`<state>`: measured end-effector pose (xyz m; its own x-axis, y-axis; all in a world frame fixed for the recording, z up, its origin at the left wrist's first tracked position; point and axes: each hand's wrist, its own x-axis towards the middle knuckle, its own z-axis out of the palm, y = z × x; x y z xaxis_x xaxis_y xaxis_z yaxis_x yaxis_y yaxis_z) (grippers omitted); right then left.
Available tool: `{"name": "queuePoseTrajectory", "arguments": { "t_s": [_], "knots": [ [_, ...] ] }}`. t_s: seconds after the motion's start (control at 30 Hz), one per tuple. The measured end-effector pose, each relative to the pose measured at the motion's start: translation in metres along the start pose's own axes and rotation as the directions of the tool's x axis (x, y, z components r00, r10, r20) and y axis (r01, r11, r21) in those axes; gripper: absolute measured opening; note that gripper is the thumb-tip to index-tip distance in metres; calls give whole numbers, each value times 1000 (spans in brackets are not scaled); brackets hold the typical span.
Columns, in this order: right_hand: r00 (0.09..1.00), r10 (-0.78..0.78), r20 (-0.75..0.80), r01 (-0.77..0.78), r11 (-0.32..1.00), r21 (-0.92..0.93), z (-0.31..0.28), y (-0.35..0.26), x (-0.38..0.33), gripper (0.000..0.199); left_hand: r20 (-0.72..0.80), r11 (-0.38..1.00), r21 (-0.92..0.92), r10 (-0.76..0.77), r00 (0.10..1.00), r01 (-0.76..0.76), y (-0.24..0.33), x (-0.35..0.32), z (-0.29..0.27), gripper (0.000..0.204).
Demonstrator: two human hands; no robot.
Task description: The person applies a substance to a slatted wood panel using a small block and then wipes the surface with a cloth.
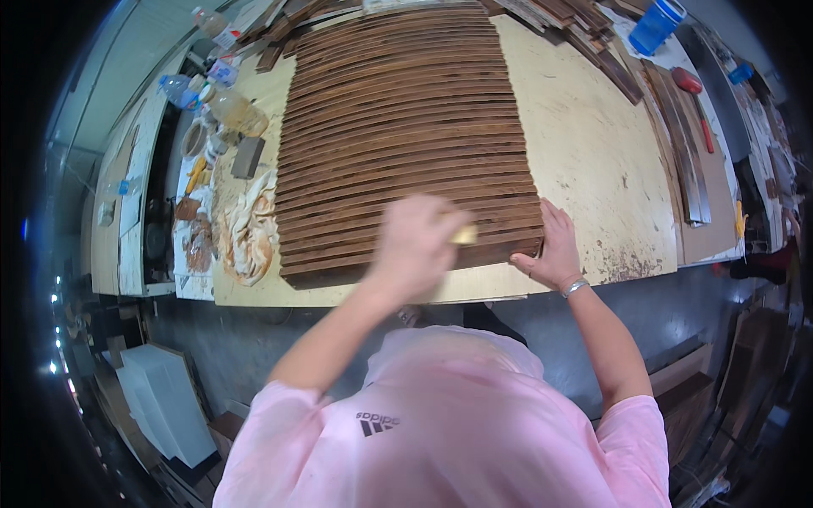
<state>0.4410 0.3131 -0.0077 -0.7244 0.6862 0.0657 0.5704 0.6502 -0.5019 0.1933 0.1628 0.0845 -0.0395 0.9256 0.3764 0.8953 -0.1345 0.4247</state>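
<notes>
Gripping a small yellowish pad (462, 234), the left hand (415, 245) rubs the dark wooden slats (398, 127). The right hand (555, 250) lies flat, fingers spread, on their corner. Slats look stiff and loose; steady them at the edges.

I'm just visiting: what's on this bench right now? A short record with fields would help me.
Surface: pale plywood worktop
Main thing: row of dark wooden slats laid side by side
Left hand: left hand, blurred, holding a small yellowish pad on the nearest slats
Right hand: right hand flat at the slats' near right corner
Left of the slats: stained rag, plastic bottles
Far right: blue bottle
</notes>
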Motion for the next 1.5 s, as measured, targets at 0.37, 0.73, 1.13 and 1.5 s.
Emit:
{"name": "queuePoseTrajectory", "arguments": {
  "t_s": [0.37, 0.73, 1.13, 1.5],
  "knots": [
    [1000, 26, 0, -26, 1000, 6, 4, 2, -5, 109, -20, 926, 290, -249, 968, 243, -116, -137, -94, 43],
    [999, 0, -35, -2, 999, -33, 10, 4, -8, 98, -33, 941, 268, -205, 978, 206, -89, -118, -81, 40],
    [998, -43, -48, 42, 999, -27, 12, 8, -3, 101, -25, 968, 222, -118, 993, 120, -85, -66, -42, 40],
    [1000, 10, 6, -10, 999, -32, 4, 3, -4, 115, -5, 986, 84, -143, 990, 143, -58, -20, 7, 45]
  ]
}}
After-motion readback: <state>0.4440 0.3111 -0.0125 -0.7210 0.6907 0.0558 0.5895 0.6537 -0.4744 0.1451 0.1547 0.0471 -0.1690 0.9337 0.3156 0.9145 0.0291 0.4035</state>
